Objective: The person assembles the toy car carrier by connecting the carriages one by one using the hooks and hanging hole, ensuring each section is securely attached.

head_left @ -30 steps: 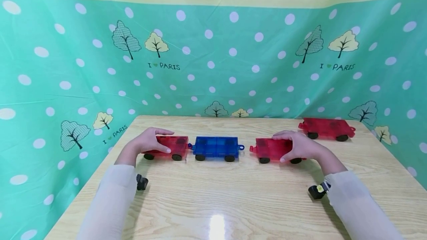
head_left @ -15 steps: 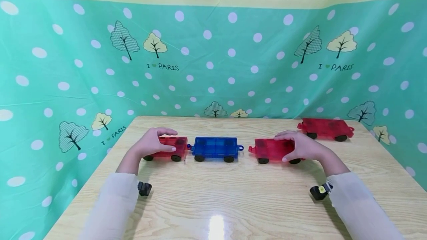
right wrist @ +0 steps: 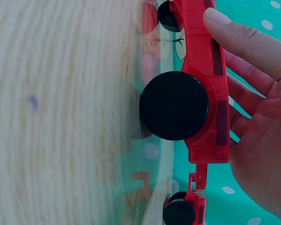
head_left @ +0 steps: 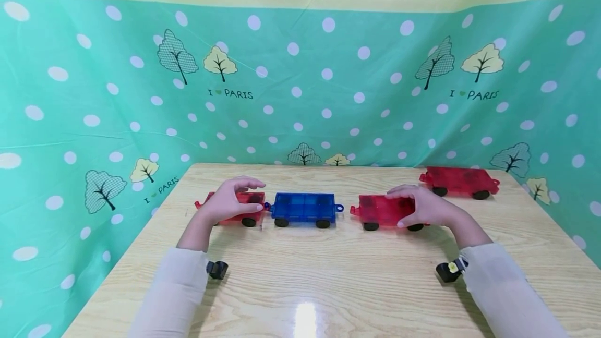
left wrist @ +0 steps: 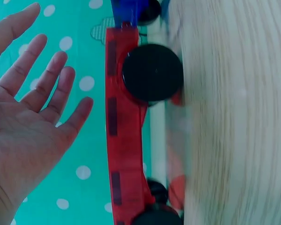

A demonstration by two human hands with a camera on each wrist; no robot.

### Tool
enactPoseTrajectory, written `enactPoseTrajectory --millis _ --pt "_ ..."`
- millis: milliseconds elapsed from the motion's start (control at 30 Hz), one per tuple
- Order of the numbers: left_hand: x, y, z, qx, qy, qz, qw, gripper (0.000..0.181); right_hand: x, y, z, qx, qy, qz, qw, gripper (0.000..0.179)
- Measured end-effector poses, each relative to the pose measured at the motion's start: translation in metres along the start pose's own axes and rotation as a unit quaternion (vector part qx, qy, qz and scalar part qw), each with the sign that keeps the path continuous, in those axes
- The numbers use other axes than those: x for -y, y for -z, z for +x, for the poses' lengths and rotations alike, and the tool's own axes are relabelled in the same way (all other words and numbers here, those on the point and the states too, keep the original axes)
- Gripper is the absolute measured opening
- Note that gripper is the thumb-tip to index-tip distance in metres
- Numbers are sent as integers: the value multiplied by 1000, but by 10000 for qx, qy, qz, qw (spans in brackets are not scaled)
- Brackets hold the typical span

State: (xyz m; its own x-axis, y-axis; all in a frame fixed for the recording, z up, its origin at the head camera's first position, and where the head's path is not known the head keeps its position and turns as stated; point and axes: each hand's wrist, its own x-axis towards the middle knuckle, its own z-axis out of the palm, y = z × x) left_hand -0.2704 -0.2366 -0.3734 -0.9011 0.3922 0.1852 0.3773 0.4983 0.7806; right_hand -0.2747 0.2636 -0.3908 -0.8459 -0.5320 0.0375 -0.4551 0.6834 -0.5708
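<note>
Three flat toy train cars stand in a row on the wooden table in the head view. On the left is a red car, hitched to a blue car in the middle. My left hand hovers over the red one, fingers relaxed and apart from it; the left wrist view shows the palm clear of the car's side. To the right, past a small gap from the blue car's ring, is another red car. My right hand grips it, thumb on its near edge and fingers behind.
A further red car stands at the table's back right corner, behind my right hand. The wooden tabletop ends at a green dotted curtain. Black wrist cameras hang under both wrists.
My left hand has let go of the left red car and shifted right and up over it, uncovering its left end hook. The right hand and the cars have hardly moved.
</note>
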Motion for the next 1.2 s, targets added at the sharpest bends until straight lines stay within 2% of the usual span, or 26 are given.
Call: enactPoseTrajectory --millis 233,667,1000,1200 --pt "-11 -12 5 108 -163 -91 9998 50 0 -1 0 3 -33 79 10000 64" --pt "-25 -33 14 542 -645 -134 9964 60 1 -2 0 24 9 145 9999 61" --pt "-44 -55 30 802 -345 602 9944 67 0 -2 0 29 58 155 9999 61" --pt "-47 -69 44 1071 -574 935 9882 67 0 -3 2 26 4 138 9999 64"
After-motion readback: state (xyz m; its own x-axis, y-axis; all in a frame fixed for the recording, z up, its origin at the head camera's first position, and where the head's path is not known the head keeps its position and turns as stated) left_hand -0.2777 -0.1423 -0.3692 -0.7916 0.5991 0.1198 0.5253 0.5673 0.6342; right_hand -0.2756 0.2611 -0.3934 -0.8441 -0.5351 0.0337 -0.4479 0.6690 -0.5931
